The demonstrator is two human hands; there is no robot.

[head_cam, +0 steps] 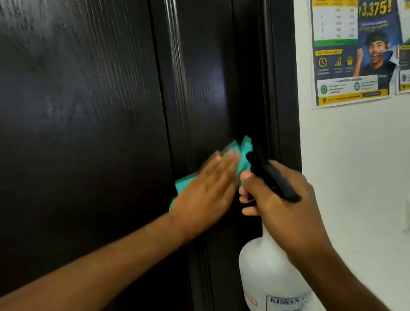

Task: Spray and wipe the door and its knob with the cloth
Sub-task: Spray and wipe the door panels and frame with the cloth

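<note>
Left hand (205, 192) flat, fingers straight, pressing cloth (243, 152) on door (62, 122). Right hand (281, 202) just right of cloth, clamped round spray bottle (271, 277) neck. Knob not visible.

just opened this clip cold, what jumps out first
A left hand presses a teal cloth flat against the dark door at centre frame. Beside it, the right hand grips a white spray bottle; yellow-and-blue posters hang on the white wall upper right.
</note>
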